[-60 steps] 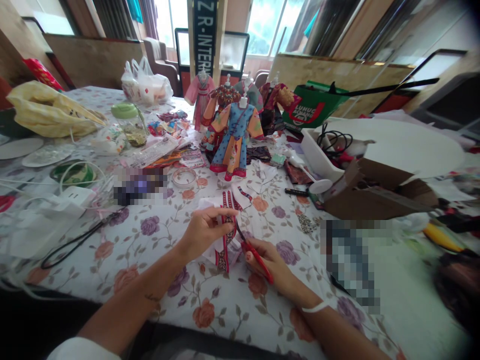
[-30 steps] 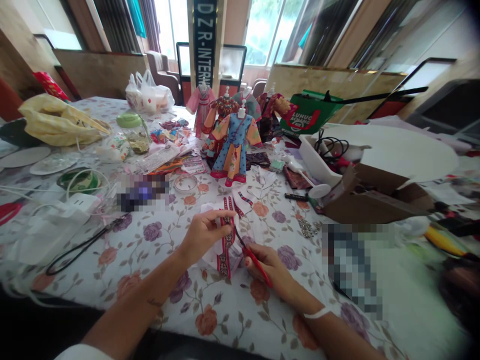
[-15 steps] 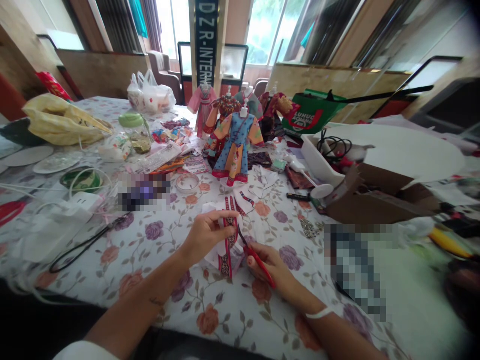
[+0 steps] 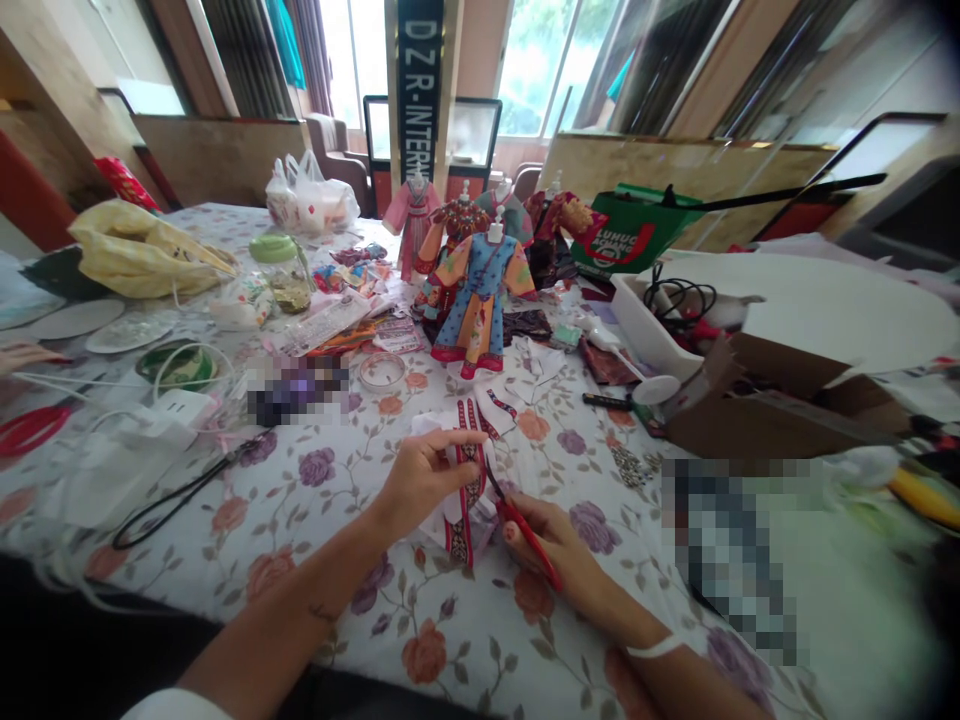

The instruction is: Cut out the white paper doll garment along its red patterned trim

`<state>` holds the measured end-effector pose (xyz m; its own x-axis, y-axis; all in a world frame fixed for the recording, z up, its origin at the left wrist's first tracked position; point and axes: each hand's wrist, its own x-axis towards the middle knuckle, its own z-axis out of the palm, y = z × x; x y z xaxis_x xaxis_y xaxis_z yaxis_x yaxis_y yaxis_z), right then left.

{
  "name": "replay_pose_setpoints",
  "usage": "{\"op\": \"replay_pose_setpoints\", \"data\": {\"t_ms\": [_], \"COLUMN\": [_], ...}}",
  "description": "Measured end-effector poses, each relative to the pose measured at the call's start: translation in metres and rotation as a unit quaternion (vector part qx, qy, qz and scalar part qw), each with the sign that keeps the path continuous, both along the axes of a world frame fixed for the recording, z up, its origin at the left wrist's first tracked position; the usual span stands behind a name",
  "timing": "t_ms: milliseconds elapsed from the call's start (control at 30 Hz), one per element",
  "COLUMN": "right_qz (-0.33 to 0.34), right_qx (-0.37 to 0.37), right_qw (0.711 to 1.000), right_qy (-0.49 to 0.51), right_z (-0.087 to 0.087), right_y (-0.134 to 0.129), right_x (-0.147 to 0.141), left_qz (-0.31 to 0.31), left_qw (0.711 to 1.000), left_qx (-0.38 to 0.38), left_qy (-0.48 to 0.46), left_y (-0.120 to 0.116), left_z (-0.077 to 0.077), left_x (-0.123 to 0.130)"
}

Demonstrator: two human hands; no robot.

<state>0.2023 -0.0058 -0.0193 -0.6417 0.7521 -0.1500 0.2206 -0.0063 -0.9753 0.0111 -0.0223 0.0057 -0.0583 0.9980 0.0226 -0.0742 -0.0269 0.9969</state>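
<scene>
My left hand (image 4: 420, 475) pinches a piece of white fabric with red-and-black patterned trim (image 4: 459, 538) between thumb and fingers. My right hand (image 4: 555, 535) is closed round the red handles of a pair of scissors (image 4: 534, 545). Their dark blades point up and left, close against the right edge of the trimmed piece. Whether the blades are on the cloth I cannot tell. Just beyond lies a small white scrap with a patterned edge (image 4: 501, 405). Farther back stands a little blue and orange robe (image 4: 474, 300) on a stand, with several other miniature robes behind it.
Left are a roll of clear tape (image 4: 382, 371), a white charger (image 4: 180, 410) with cables, a black cord loop (image 4: 176, 500) and a green-lidded jar (image 4: 281, 270). What looks like another person's hand (image 4: 30, 355) shows at the left edge. Right stands an open cardboard box (image 4: 780, 400).
The whole view has shifted slightly, so everything sits a little further right and lower. My hands keep nearly the same pose round the trimmed fabric. A hand-like shape has appeared at the left edge.
</scene>
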Motion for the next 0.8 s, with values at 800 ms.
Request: {"op": "replay_pose_setpoints", "data": {"t_ms": [800], "right_qz": [-0.008], "right_qx": [-0.057], "right_qw": [0.998], "right_qy": [-0.013], "right_z": [-0.0005], "right_y": [-0.0037], "right_x": [-0.0003], "left_qz": [-0.006], "left_qw": [1.0], "left_qx": [0.013], "left_qy": [0.013], "left_y": [0.001], "left_z": [-0.007], "left_x": [0.0013]}}
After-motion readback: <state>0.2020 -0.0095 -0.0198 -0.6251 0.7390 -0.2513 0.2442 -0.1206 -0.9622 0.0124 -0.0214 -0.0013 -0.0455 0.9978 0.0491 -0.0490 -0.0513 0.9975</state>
